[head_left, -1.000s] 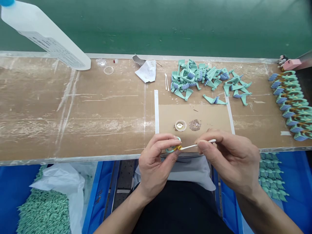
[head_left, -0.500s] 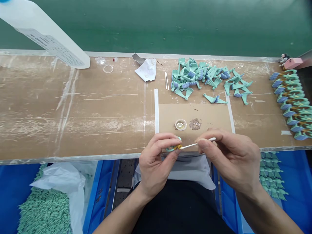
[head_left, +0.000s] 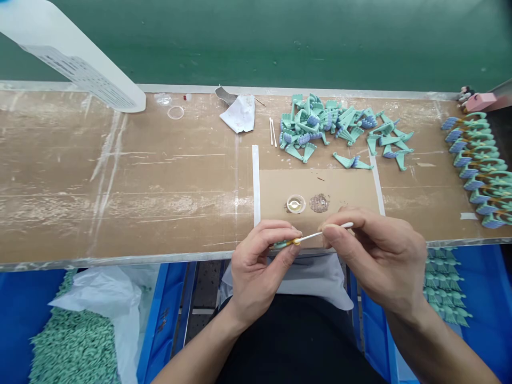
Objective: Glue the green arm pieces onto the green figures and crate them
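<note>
Between the thumb and fingers of my left hand point(head_left: 262, 272) is a small green and yellow plastic piece point(head_left: 283, 244), mostly covered by the fingers. My right hand point(head_left: 378, 256) pinches a white cotton swab point(head_left: 312, 236) by its stick. One tip of the swab touches the yellow end of the piece. Beyond the hands, a small clear cup point(head_left: 296, 204) with some liquid stands on a cardboard sheet point(head_left: 276, 184), beside a dark stained patch point(head_left: 319, 202). Two more cotton swabs point(head_left: 272, 132) lie further back.
A pile of green and blue plastic parts point(head_left: 316, 125) lies at the back. Assembled pieces point(head_left: 476, 170) line the right edge. A white bottle point(head_left: 88, 64), a cloth scrap point(head_left: 242, 114) and blue bins of green parts point(head_left: 74, 344) are around.
The green and yellow piece has turned in my left fingers, so less of its green loop shows. The swab tip stays against its yellow end.
</note>
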Tool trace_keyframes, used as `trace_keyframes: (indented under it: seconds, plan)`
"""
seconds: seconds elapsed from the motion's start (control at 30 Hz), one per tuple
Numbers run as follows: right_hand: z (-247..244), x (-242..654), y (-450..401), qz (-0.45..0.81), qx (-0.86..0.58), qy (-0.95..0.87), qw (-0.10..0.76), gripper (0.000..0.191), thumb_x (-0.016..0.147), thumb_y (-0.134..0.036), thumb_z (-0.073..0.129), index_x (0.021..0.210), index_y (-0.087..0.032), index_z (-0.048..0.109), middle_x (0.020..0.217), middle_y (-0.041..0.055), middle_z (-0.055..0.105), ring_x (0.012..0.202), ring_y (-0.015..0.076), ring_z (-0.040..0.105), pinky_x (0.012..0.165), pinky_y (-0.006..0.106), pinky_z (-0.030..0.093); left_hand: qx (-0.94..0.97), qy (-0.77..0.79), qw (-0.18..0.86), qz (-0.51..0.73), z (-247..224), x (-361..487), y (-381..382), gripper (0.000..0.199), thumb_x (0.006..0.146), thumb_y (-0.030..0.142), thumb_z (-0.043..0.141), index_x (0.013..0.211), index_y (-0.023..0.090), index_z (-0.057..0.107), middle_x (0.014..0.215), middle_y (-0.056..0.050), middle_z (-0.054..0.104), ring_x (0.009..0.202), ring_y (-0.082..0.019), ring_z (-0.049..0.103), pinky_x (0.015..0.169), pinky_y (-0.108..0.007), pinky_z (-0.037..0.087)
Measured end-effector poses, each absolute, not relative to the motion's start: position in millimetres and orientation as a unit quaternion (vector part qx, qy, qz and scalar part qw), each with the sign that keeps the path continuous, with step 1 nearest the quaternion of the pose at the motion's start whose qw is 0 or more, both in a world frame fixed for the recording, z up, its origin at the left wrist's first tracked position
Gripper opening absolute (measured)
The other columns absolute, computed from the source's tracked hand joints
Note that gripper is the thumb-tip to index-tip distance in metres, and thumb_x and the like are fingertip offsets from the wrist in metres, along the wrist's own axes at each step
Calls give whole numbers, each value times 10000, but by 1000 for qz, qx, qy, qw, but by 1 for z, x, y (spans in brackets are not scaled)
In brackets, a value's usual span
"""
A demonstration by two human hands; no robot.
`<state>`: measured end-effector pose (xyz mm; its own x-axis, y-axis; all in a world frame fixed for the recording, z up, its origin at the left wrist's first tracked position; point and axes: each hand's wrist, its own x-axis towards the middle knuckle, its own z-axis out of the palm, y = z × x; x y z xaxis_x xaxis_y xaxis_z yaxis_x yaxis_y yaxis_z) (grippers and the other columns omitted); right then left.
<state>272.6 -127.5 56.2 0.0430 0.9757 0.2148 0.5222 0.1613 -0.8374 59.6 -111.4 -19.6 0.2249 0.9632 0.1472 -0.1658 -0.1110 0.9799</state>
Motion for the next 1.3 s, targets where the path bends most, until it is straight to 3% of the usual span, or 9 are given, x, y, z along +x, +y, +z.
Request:
trace_keyframes:
  seconds: [0.1, 0.27, 0.4, 0.73, 0.83, 0.93, 1.03, 1.17, 1.3]
  plan:
    - [55, 274, -130, 272, -591, -630, 423, 185, 1139, -151, 797, 1001, -272, 815, 816, -69, 784, 592, 99, 581, 619, 282, 483, 548, 365, 558, 504, -21, 60, -112, 246, 1103, 91, 888, 1257, 277, 938, 1205, -72, 862, 1127, -205, 833, 987, -312, 678]
    - [47, 280, -138, 296, -607, -562, 478, 157, 1164, -247, 827, 1013, -281, 854, 845, -18, 801, 734, 172, 717, 660, 326, 513, 551, 370, 529, 529, -27, 58, -112, 302, 1069, 48, 909, 1263, 278, 934, 1266, -82, 850, 1186, -230, 859, 1033, -345, 709]
    - [38, 283, -134, 283, -621, -520, 515, 185, 1159, -330, 859, 985, -268, 856, 805, -2, 775, 725, 189, 690, 665, 339, 519, 572, 369, 482, 552, -30, 56, -110, 322, 1058, 26, 906, 1261, 274, 930, 1256, -75, 858, 1194, -232, 868, 1062, -360, 722]
    - [2, 276, -90, 162, -665, -621, 381, 270, 1172, -355, 754, 930, -238, 789, 784, 7, 756, 674, 180, 630, 689, 345, 473, 587, 370, 443, 568, -26, 52, -110, 362, 1040, 9, 909, 1252, 301, 933, 1263, -55, 874, 1181, -240, 877, 1106, -410, 727]
    - [-5, 274, -82, 159, -657, -643, 361, 354, 1170, -404, 764, 857, -239, 744, 718, -9, 689, 640, 170, 595, 685, 337, 459, 570, 378, 467, 561, -25, 51, -110, 337, 1041, 24, 921, 1248, 291, 933, 1260, -63, 873, 1172, -231, 876, 1069, -374, 722]
    - [-8, 289, -77, 193, -654, -643, 350, 357, 1189, -485, 763, 930, -243, 805, 765, 6, 741, 665, 191, 642, 697, 344, 486, 536, 384, 522, 541, -22, 51, -108, 245, 1064, 79, 922, 1221, 266, 936, 1193, -80, 882, 1127, -229, 877, 997, -346, 725]
    - [-11, 324, -66, 93, -696, -620, 351, 289, 1205, -486, 731, 1130, -240, 864, 1009, 80, 848, 839, 264, 730, 812, 402, 561, 484, 374, 588, 530, -19, 52, -107, 132, 1110, 145, 885, 1190, 237, 937, 1109, -86, 874, 998, -219, 880, 906, -345, 745]
    - [-24, 377, -50, -41, -741, -622, 250, 328, 1154, -437, 746, 1374, -224, 864, 1416, 213, 816, 1328, 461, 709, 1162, 620, 554, 430, 362, 634, 531, -19, 54, -107, 60, 1126, 207, 878, 1142, 223, 933, 1073, -66, 860, 856, -191, 881, 821, -328, 764]
    - [-36, 406, -41, 21, -746, -635, 201, 315, 1141, -464, 734, 1372, -292, 862, 1325, 186, 821, 1291, 467, 712, 1107, 629, 580, 421, 377, 639, 522, -20, 54, -107, 48, 1113, 253, 906, 1099, 212, 925, 1045, -66, 863, 823, -194, 883, 805, -326, 764]
